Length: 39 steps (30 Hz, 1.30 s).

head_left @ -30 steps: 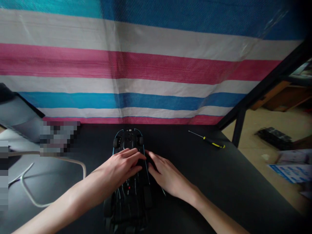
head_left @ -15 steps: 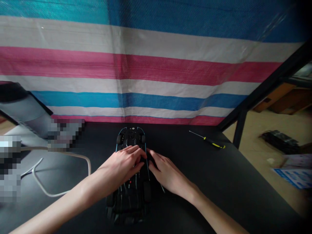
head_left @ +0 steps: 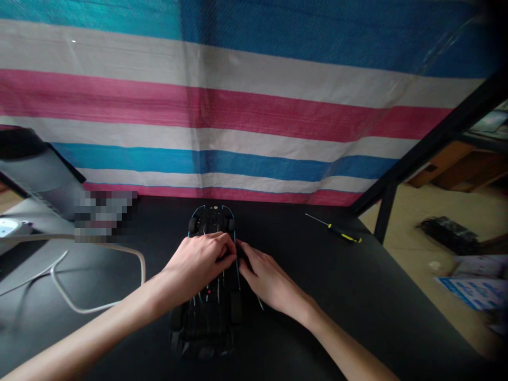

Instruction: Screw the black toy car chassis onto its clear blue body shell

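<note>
A black toy car (head_left: 208,323) with thin blue trim lies wheels-up on the dark table, its underside facing me. Across its middle lies my left hand (head_left: 206,254), with thumb and index finger pinched together at the car's right edge. What sits between those fingertips is hidden. My right hand (head_left: 265,272) grips the car's right side from the table, its thumb and fingers curled at the blue edge. A thin pale strip (head_left: 261,303) pokes out below the right palm; the rest of it is covered.
To the right on the table (head_left: 317,275) lies a black and yellow screwdriver (head_left: 344,234). A pale cable (head_left: 143,264) loops at the left, near a grey object (head_left: 43,174). A striped sheet (head_left: 254,111) hangs behind, and a black frame post (head_left: 384,211) stands at the right.
Both hands keep their places on the car, with only slight finger movement. The whole view has shifted a little, so the car and screwdriver appear slightly further left.
</note>
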Tool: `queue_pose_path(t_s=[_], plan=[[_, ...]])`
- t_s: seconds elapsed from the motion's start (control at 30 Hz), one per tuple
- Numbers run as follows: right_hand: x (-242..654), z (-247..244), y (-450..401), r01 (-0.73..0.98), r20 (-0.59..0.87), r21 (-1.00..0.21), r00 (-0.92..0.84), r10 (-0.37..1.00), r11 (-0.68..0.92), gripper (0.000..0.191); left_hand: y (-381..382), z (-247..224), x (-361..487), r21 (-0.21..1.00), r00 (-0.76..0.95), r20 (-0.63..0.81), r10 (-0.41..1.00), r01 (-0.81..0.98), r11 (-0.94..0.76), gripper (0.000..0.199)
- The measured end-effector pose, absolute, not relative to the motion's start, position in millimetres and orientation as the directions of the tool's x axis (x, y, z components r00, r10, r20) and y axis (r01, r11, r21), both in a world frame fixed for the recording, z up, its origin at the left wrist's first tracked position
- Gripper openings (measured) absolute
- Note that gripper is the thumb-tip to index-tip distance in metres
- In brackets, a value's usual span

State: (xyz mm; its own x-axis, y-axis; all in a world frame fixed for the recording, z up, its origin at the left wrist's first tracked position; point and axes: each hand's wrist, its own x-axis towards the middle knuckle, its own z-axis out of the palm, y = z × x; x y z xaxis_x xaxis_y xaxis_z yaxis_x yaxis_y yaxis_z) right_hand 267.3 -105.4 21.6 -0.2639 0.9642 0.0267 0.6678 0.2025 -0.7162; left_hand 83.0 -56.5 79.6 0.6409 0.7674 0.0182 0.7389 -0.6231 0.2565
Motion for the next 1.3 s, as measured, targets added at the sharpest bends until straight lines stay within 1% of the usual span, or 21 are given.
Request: queue_pose_path(t_s=[0.13, 0.3, 0.53, 0.6, 0.67, 0.77, 0.83, 0.9, 0.97, 1.07, 1.13, 1.2, 1.3], plan=[[268.1, 22.5, -105.5, 0.655, 0.024, -0.728, -0.272, 0.962, 0.204, 0.048, -51.0, 81.5, 84.6, 0.232, 0.641, -0.015, 0.767, 0.749, -0.621, 0.012], [269.5, 20.5, -104.2, 0.626, 0.042, -0.748, -0.286, 0.957, 0.22, 0.047, -36.2, 73.9, 83.5, 0.223, 0.735, -0.02, 0.678, 0.664, -0.714, 0.012], [269.2, 20.7, -103.5, 0.615, 0.072, -0.749, -0.293, 0.953, 0.245, 0.047, -25.7, 63.3, 81.9, 0.064, 0.848, 0.035, 0.528, 0.526, -0.848, 0.008], [269.4, 21.0, -103.9, 0.616, 0.074, -0.748, -0.293, 0.953, 0.247, 0.048, -26.8, 65.7, 81.7, -0.019, 0.896, 0.055, 0.44, 0.441, -0.897, 0.004], [269.6, 20.9, -104.4, 0.615, 0.075, -0.749, -0.293, 0.953, 0.248, 0.048, -29.6, 69.4, 82.2, -0.133, 0.932, 0.044, 0.36, 0.362, -0.923, 0.01], [269.5, 20.4, -104.8, 0.611, 0.083, -0.751, -0.286, 0.955, 0.248, 0.048, -35.7, 74.2, 84.0, -0.229, 0.94, 0.02, 0.34, 0.335, -0.914, 0.015], [269.0, 20.2, -104.5, 0.609, 0.083, -0.754, -0.284, 0.955, 0.246, 0.048, -39.7, 75.3, 84.7, -0.294, 0.942, 0.037, 0.334, 0.329, -0.897, 0.015], [268.6, 20.5, -103.9, 0.613, 0.077, -0.752, -0.283, 0.956, 0.242, 0.046, -42.3, 73.8, 84.2, -0.391, 0.955, 0.057, 0.292, 0.29, -0.873, 0.011], [268.4, 20.8, -103.4, 0.622, 0.071, -0.746, -0.279, 0.958, 0.237, 0.046, -42.6, 70.0, 82.7, -0.448, 0.966, 0.085, 0.245, 0.257, -0.856, 0.011], [268.5, 20.4, -103.4, 0.629, 0.075, -0.74, -0.276, 0.958, 0.239, 0.046, -39.3, 63.9, 81.7, -0.449, 0.969, 0.122, 0.216, 0.248, -0.858, 0.012], [268.3, 19.2, -103.8, 0.634, 0.086, -0.733, -0.273, 0.958, 0.247, 0.046, -35.7, 63.4, 83.2, -0.428, 0.958, 0.131, 0.253, 0.285, -0.857, 0.012], [267.9, 17.7, -104.4, 0.647, 0.092, -0.72, -0.271, 0.958, 0.252, 0.046, -31.8, 67.0, 86.4, -0.401, 0.955, 0.107, 0.276, 0.296, -0.867, 0.013], [267.1, 16.0, -104.8, 0.662, 0.089, -0.706, -0.269, 0.959, 0.251, 0.047, -26.0, 76.6, 92.1, -0.31, 0.974, 0.013, 0.227, 0.22, -0.925, 0.021]])
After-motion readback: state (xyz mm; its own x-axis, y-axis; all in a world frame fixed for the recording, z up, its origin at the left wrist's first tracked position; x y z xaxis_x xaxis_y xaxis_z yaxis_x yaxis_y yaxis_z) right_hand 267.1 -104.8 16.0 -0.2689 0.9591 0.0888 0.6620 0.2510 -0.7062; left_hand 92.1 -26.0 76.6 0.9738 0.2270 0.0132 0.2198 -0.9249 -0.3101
